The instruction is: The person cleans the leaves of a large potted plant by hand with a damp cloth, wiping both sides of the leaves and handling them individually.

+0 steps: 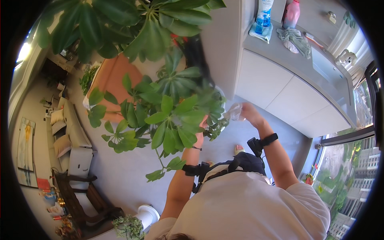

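A tall potted plant with glossy green leaves [168, 134] fills the middle of the head view, its upper leaves [92, 20] reaching over the top left. My left hand [204, 121] is in among the foliage at the plant's right side; leaves cover most of it, and its fingers are hidden. To the right of the leaves, my right hand [249, 112] is closed on a crumpled, thin white wipe [233, 111]. The wipe hangs beside the plant's lower right leaves. Whether it touches a leaf I cannot tell.
At the right stands a grey counter [276, 46] with a sink [328, 68], a pink bottle [292, 15], a blue-and-white bottle [264, 14] and a grey-green cloth [295, 39]. A white pedestal planter [148, 215] is at lower left, a sofa [76, 124] farther left.
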Available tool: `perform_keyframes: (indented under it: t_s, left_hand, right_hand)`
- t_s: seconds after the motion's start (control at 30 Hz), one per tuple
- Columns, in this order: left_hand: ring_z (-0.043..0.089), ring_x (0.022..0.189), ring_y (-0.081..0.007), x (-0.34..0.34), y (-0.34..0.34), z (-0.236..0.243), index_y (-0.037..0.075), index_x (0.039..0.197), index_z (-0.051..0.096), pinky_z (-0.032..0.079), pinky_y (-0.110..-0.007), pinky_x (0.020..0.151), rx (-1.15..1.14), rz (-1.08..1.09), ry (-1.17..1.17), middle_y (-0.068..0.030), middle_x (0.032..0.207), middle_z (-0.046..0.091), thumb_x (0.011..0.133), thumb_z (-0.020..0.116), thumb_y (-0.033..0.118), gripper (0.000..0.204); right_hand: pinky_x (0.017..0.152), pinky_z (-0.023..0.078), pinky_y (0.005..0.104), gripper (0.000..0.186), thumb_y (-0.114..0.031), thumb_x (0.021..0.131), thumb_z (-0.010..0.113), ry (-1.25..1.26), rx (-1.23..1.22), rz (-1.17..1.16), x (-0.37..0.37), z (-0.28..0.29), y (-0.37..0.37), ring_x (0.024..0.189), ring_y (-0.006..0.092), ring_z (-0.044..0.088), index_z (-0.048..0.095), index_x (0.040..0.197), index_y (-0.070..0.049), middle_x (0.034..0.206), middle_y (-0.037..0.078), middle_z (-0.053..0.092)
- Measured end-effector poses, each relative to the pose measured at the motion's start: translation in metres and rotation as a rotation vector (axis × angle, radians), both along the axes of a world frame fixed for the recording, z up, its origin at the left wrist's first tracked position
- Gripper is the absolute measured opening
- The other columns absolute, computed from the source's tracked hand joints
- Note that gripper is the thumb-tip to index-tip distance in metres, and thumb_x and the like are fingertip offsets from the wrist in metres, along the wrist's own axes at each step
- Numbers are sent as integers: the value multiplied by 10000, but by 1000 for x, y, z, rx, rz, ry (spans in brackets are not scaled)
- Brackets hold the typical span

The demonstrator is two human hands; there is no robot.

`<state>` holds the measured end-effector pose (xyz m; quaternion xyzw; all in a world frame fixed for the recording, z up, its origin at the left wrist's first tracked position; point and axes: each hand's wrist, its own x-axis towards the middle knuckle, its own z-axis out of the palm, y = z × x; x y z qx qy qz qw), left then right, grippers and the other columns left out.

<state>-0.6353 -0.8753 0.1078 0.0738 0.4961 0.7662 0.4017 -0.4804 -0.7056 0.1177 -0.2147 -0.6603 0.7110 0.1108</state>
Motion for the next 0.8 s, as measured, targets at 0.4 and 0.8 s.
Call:
perform_keyframes:
  t_s: [0.4, 0.8]
  left_hand:
    - [564, 883, -157, -9, -5, -13, 88, 1009, 552, 494, -303, 724, 110, -10, -153, -38, 961, 587, 753, 631, 28, 275]
    - [565, 882, -174, 2, -6, -14, 68, 950, 564, 462, -309, 766, 108, 34, 39, -52, 949, 589, 700, 663, -11, 281]
  right_hand:
    - [782, 424, 271, 328, -73, 752, 494, 135, -53, 86, 12, 31, -44, 876, 131, 545, 544, 1051, 52, 961, 97, 603]
    - [589, 447, 307, 229, -148, 723, 540, -147, 219, -222, -32, 0, -78, 639, 159, 558, 594, 818, 53, 693, 113, 593]
